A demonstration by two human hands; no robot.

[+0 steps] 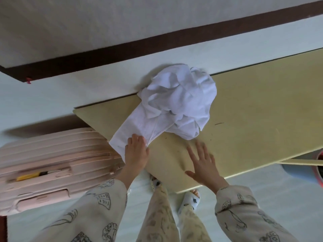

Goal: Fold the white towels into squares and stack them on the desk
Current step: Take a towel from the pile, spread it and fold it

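A crumpled heap of white towels (180, 100) lies on the pale yellow desk (262, 105), near its far left end. One towel (138, 126) is stretched out from the heap toward the desk's near left edge. My left hand (136, 151) grips the near end of that towel, fingers curled into the cloth. My right hand (202, 163) is spread flat with straight fingers over the bare desk top, just right of the towel and holding nothing.
A pink ribbed suitcase (52, 163) stands left of the desk, with a yellow-handled tool (31, 175) on it. A dark strip runs along the wall behind (157, 41). A red and blue object (318, 170) sits at the right edge. My legs and slippers (190, 199) are below the desk edge.
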